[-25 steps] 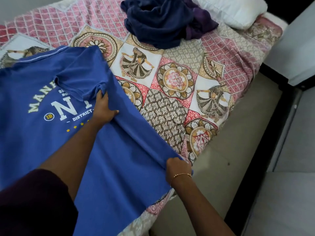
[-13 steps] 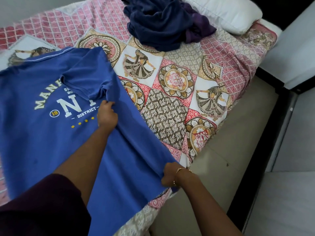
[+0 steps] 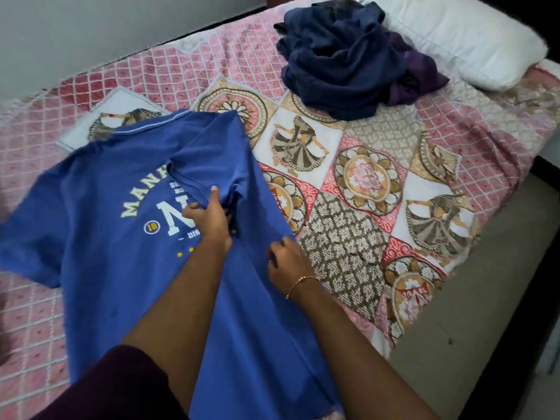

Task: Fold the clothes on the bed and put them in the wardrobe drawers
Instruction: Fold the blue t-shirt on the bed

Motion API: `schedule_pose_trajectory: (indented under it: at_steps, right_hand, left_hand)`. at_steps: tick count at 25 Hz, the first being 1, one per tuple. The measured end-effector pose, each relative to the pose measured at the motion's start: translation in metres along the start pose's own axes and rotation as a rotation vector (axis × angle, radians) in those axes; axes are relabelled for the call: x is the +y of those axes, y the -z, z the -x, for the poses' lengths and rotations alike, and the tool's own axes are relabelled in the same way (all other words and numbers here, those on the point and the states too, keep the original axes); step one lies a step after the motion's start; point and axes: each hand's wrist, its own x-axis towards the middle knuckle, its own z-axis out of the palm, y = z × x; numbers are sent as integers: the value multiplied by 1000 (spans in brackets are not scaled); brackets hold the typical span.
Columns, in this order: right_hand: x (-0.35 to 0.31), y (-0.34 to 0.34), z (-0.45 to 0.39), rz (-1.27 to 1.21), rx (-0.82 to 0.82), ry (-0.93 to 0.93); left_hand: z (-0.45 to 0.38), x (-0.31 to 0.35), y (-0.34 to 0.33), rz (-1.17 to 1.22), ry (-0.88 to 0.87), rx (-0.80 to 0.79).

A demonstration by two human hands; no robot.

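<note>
Left hand (image 3: 209, 221) pinching blue shirt (image 3: 100, 268), right hand (image 3: 286, 260) gripping its edge, patchwork bedspread (image 3: 378, 192), white pillow (image 3: 463, 34)

white pillow (image 3: 460, 34) at bed head | patterned bedspread (image 3: 363, 177) | grey wall (image 3: 91, 28)

Soft matt blue cloth shirt (image 3: 106, 268), bumpy patterned cloth bedspread (image 3: 363, 183), puffy white pillow (image 3: 460, 34), shiny gold bracelet (image 3: 298, 283)

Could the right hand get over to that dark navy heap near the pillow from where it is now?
Probably yes. The right hand rests on the blue shirt, and only open bedspread lies between it and the navy heap. It looks a long stretch, so leaning in may be needed.
</note>
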Motion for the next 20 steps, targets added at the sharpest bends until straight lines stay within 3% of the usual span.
schedule_pose_trajectory:
  at_steps: [3,5,7,10,12,15,18,20]
  right_hand:
    - [-16,-4,-44,23,80,79]
    - [-22,-2,-64,54,89,94]
    - [-25,3,-77,154,42,91]
    - [-37,7,-89,344,-72,108]
    - [-43,4,-95,433,-188,135]
    - [-52,5,-102,488,-221,135]
    - [-64,7,-121,428,5,222]
    - [-71,8,-143,336,32,262]
  left_hand:
    - [-14,11,-11,113,36,-16]
    - [-24,17,-12,-25,-41,-35]
    - [-36,23,-10,-219,-169,-51]
    - [-57,48,-1,-499,-513,-22]
    - [-77,58,11,-678,-618,-47]
    - [-83,61,29,-617,-432,-71]
    - [-76,67,26,-384,-195,-3]
    - [-81,77,22,-335,-165,97]
